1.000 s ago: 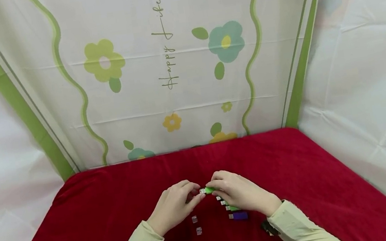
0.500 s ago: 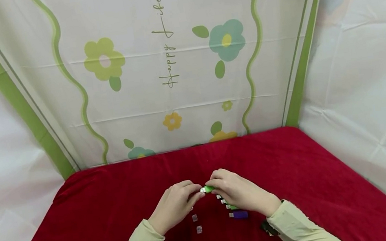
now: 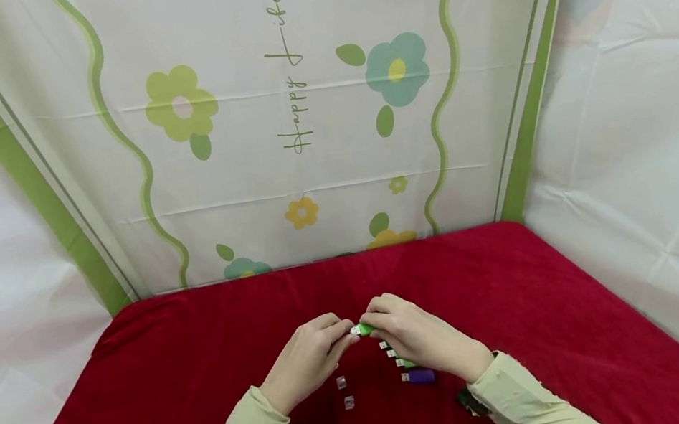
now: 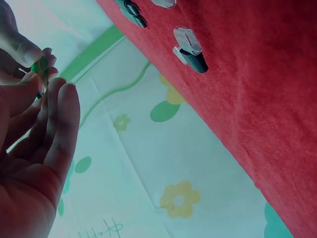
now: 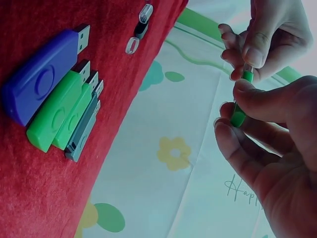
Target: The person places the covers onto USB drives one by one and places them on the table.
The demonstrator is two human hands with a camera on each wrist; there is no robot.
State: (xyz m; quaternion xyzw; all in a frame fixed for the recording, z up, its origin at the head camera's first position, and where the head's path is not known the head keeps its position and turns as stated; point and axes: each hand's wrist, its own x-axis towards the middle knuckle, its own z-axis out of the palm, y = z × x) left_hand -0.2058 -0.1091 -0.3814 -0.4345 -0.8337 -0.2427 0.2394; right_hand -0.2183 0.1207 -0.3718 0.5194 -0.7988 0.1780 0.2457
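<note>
My right hand [image 3: 418, 335] pinches a green USB stick [image 3: 365, 328] by its body, a little above the red cloth. At the stick's metal plug end, my left hand [image 3: 310, 354] pinches a small clear cap [image 5: 247, 67] between thumb and fingers. Whether the cap sits fully on the plug is hidden by the fingertips. In the right wrist view, several uncapped sticks lie in a row beside the right hand: a purple USB stick [image 5: 42, 74], a green USB stick [image 5: 55, 111], another green one and a dark grey USB stick [image 5: 81, 131].
Loose clear caps [image 3: 350, 402] lie on the red cloth [image 3: 232, 328] below the left hand. One cap [image 4: 188, 39] has a dark piece [image 4: 195, 60] against it. Near the right sleeve is a dark object [image 3: 472, 402], partly covered. A printed curtain [image 3: 333, 169] stands behind.
The left fingers have drawn closer together around the cap at the plug end. Both hands and the green stick sit slightly higher, and the head view has tilted a little.
</note>
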